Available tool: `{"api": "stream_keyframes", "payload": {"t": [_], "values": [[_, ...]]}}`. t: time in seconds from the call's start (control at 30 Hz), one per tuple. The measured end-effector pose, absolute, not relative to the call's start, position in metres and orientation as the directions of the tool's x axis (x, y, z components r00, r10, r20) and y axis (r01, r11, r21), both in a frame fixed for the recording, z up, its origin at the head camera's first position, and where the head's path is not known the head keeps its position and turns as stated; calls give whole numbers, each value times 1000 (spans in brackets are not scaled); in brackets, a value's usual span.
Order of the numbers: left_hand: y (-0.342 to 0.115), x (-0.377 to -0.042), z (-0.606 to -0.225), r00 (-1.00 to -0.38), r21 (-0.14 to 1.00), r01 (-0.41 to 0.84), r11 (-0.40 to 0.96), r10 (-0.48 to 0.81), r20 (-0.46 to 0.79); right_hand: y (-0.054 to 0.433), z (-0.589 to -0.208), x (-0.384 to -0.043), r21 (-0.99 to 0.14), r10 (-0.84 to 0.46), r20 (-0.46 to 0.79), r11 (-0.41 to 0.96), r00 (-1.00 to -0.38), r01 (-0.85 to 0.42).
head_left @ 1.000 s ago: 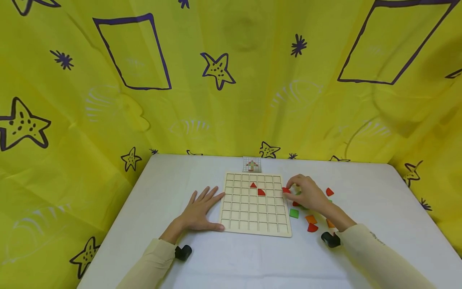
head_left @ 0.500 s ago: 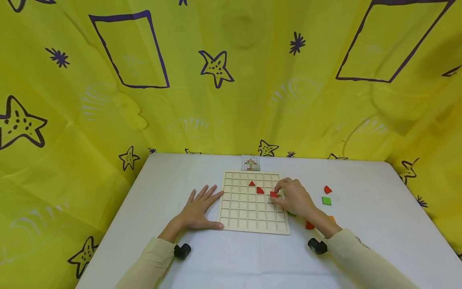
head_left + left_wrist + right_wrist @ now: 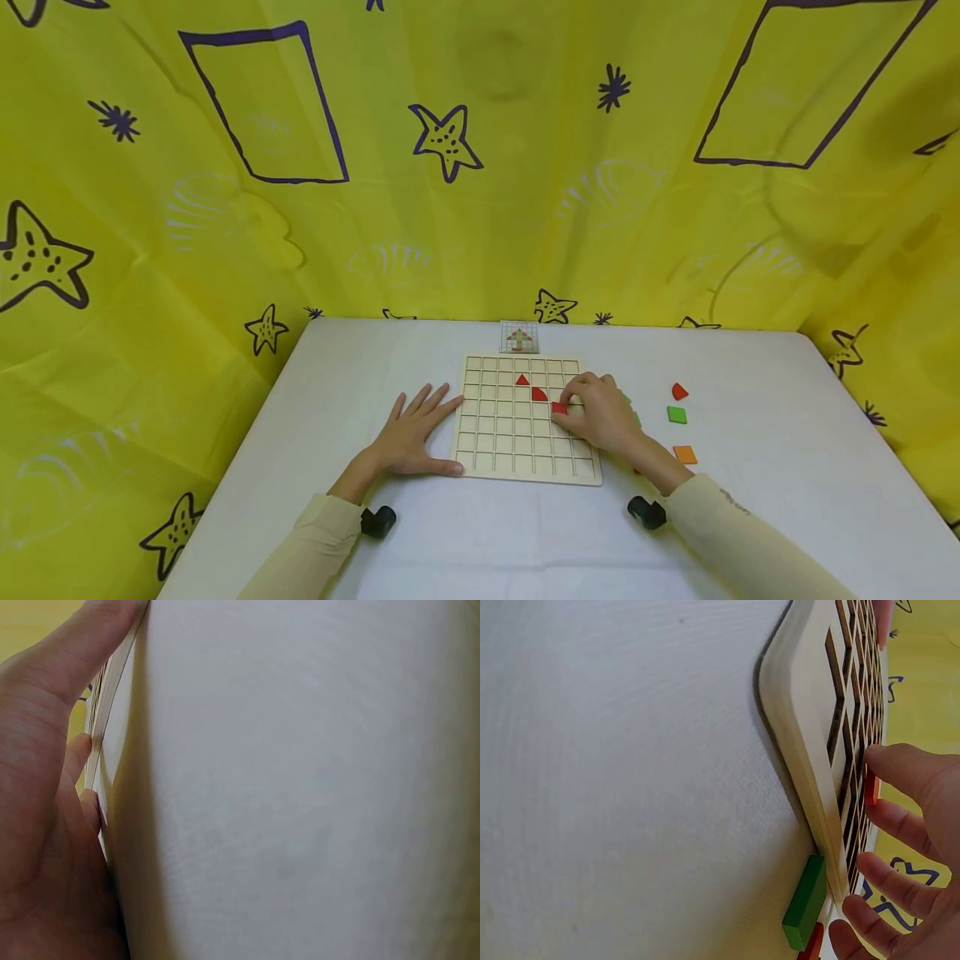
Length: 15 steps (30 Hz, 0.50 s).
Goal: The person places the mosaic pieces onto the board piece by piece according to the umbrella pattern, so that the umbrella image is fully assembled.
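The right hand [image 3: 602, 414] pinches a red piece [image 3: 558, 408] over the gridded board [image 3: 487, 446].
Its fingers clamp it towards two o'clock from centre; the left hand [image 3: 408, 437], fingers spread apart, touches the nine o'clock edge. A green tile [image 3: 677, 415] lies beyond three o'clock.

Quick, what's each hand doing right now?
Left hand: open, fingers spread, touching the edge of the wooden grid board.
Right hand: pinching a red tile.

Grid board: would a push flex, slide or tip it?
The board probably won't flex: its edge looks thick and wooden. Lying flat on the table, it should slide, not tip, though the left hand at its edge may brace it.
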<state>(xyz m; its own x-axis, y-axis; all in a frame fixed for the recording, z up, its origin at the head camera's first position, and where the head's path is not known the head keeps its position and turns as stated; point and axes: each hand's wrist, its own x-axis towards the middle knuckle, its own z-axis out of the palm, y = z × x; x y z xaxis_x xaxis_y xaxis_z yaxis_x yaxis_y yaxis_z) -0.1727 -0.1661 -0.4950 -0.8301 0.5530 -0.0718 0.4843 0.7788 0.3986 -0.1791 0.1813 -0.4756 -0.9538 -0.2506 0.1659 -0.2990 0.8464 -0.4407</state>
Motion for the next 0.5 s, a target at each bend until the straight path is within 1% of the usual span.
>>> {"api": "stream_keyframes", "payload": {"t": [0.5], "values": [[-166,-173,-496,-831,402,482,778,552,-70,180,-475,-181,-407,-266,160,860,-951,-309]]}}
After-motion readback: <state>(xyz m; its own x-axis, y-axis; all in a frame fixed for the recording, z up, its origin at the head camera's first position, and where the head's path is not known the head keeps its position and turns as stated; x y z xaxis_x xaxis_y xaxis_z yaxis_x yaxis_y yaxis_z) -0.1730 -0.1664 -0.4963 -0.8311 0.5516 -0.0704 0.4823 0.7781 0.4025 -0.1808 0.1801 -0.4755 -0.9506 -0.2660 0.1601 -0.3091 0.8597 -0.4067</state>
